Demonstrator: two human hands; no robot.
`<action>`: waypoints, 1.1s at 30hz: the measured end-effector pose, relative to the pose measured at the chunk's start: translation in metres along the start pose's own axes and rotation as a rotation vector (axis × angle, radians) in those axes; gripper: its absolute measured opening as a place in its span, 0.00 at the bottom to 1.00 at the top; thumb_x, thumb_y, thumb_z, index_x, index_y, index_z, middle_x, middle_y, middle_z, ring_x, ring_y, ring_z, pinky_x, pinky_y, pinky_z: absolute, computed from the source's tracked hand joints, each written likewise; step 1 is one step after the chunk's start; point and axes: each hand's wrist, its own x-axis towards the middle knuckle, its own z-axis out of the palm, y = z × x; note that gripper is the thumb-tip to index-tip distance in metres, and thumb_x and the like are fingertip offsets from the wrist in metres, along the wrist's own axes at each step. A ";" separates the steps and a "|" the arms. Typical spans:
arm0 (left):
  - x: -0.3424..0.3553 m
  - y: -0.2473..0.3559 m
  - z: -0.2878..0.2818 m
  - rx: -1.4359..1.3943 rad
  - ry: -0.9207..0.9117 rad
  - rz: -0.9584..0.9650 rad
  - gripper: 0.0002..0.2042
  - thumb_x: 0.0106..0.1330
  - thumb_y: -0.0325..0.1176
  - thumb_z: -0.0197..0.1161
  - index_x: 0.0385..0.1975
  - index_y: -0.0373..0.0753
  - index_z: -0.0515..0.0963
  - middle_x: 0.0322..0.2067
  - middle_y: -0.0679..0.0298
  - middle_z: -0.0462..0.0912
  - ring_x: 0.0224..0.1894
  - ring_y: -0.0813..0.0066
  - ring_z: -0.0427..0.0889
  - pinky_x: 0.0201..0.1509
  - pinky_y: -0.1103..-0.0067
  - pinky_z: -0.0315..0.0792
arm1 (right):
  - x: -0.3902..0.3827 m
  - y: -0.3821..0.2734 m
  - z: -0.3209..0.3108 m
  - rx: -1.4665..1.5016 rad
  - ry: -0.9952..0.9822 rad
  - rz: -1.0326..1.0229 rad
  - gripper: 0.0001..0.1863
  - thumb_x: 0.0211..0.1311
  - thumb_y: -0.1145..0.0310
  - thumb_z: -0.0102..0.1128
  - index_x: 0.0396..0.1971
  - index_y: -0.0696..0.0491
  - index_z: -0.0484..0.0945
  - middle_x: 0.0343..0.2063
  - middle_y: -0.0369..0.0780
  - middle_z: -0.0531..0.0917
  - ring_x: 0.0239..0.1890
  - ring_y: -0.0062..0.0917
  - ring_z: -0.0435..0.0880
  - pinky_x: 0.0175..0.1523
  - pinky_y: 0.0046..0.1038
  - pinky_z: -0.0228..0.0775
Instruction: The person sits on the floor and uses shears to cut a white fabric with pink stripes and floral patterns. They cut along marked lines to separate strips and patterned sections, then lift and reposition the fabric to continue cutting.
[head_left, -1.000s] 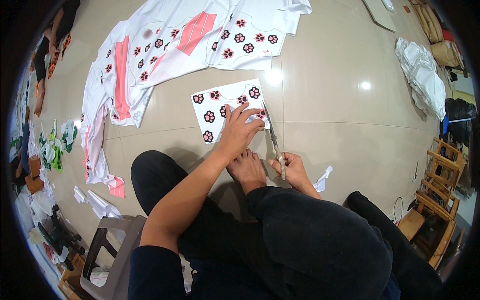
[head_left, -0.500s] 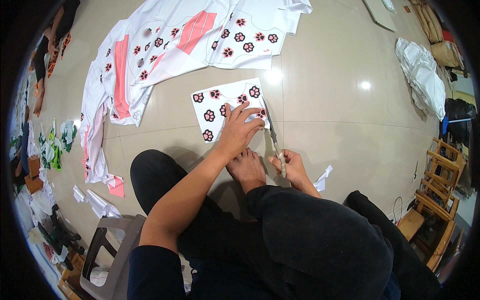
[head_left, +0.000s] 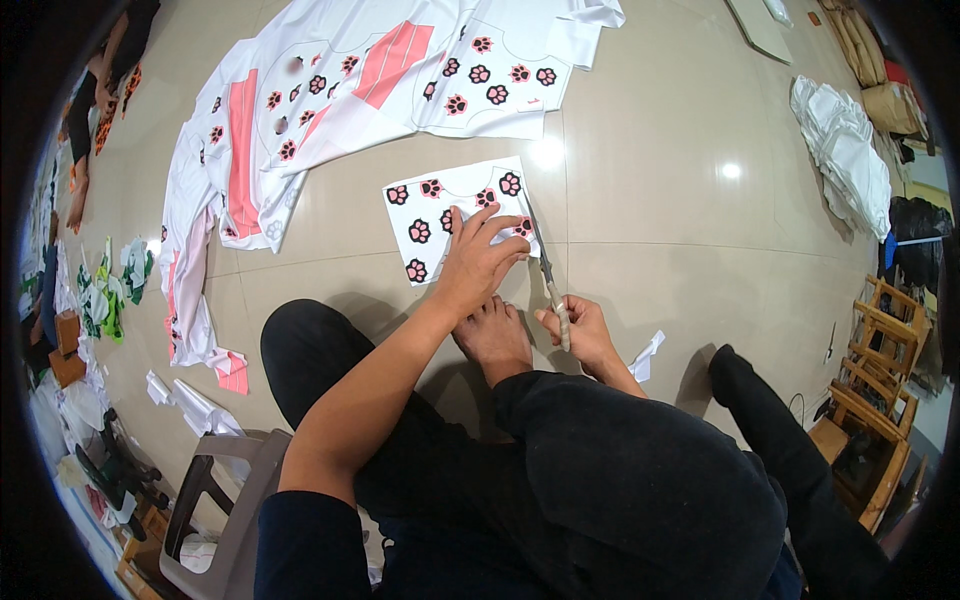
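A white cloth piece (head_left: 412,208) with pink and black paw prints lies flat on the floor in front of me. My left hand (head_left: 478,262) presses down on it, fingers spread, covering its lower right part. Long scissors (head_left: 546,266) with wrapped handles are gripped in my right hand (head_left: 582,330). Their blades run along the right edge of the cloth; whether the blades are apart is hard to tell. Between my hands, a bare foot (head_left: 497,338) rests just below the cloth.
Ahead spreads a larger white printed fabric (head_left: 345,120) with pink panels. A small white scrap (head_left: 648,358) lies right of my wrist. A grey plastic stool (head_left: 262,470) stands lower left, wooden frames (head_left: 872,350) and a white cloth heap (head_left: 843,150) at right. A person's limbs show upper left.
A black-trousered leg at the lower right has swung upward and outward to the right. My hands, the scissors and the cloth have hardly moved.
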 end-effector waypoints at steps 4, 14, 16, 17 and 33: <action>0.000 0.000 0.000 -0.007 -0.002 -0.002 0.07 0.72 0.32 0.71 0.46 0.50 0.87 0.65 0.68 0.81 0.78 0.49 0.67 0.81 0.28 0.43 | -0.002 -0.002 0.001 -0.003 0.002 -0.006 0.14 0.67 0.64 0.80 0.33 0.56 0.82 0.23 0.33 0.82 0.22 0.13 0.76 0.28 0.21 0.67; 0.001 -0.001 0.001 -0.015 0.001 0.001 0.05 0.72 0.33 0.70 0.45 0.50 0.87 0.65 0.67 0.81 0.77 0.49 0.68 0.81 0.29 0.43 | -0.009 -0.002 0.000 -0.032 0.018 0.016 0.14 0.67 0.66 0.79 0.30 0.55 0.80 0.22 0.32 0.81 0.21 0.13 0.76 0.26 0.21 0.67; 0.000 -0.002 0.001 -0.018 0.000 0.002 0.05 0.73 0.32 0.70 0.45 0.49 0.87 0.65 0.67 0.81 0.77 0.49 0.68 0.81 0.29 0.43 | -0.009 -0.002 0.000 -0.023 0.015 0.016 0.14 0.67 0.66 0.79 0.30 0.54 0.80 0.22 0.32 0.81 0.21 0.13 0.76 0.26 0.21 0.67; 0.000 -0.002 0.000 -0.021 -0.001 0.004 0.05 0.73 0.32 0.70 0.45 0.49 0.86 0.65 0.67 0.81 0.77 0.49 0.68 0.81 0.29 0.43 | -0.009 -0.002 0.000 -0.020 0.013 0.017 0.14 0.67 0.66 0.79 0.30 0.54 0.80 0.22 0.32 0.81 0.21 0.13 0.76 0.26 0.21 0.67; 0.000 -0.001 -0.002 -0.016 -0.026 0.000 0.06 0.75 0.31 0.67 0.47 0.47 0.86 0.65 0.68 0.82 0.78 0.50 0.68 0.80 0.28 0.44 | -0.004 0.005 -0.003 -0.013 0.000 -0.010 0.16 0.66 0.62 0.80 0.31 0.54 0.81 0.22 0.32 0.82 0.21 0.13 0.77 0.27 0.21 0.67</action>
